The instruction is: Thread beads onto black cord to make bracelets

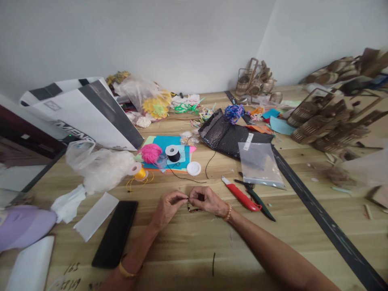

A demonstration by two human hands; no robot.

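Observation:
At the table's middle, my left hand (170, 205) and my right hand (209, 200) meet, fingertips almost touching. Both pinch the thin dark cord end of a small beaded bracelet (194, 209). Its dark, red and yellowish beads hang in a loop below my right fingers, which partly hide it. Beyond my hands lie a spool of black cord (172, 154), a white round lid (194, 168) and a pink yarn ball (151, 153). Right of my right hand are a red-handled knife (242, 196) and dark green-handled pliers or scissors (260, 204), whose kind I cannot tell.
A black phone (115, 234) lies left of my left arm, near a yellow thread spool (140, 173) and plastic bags (103, 167). A large white bag (87, 113) stands behind. A black bubble mailer (224, 135), a clear pouch (260, 163) and wooden baskets (327, 117) sit to the right.

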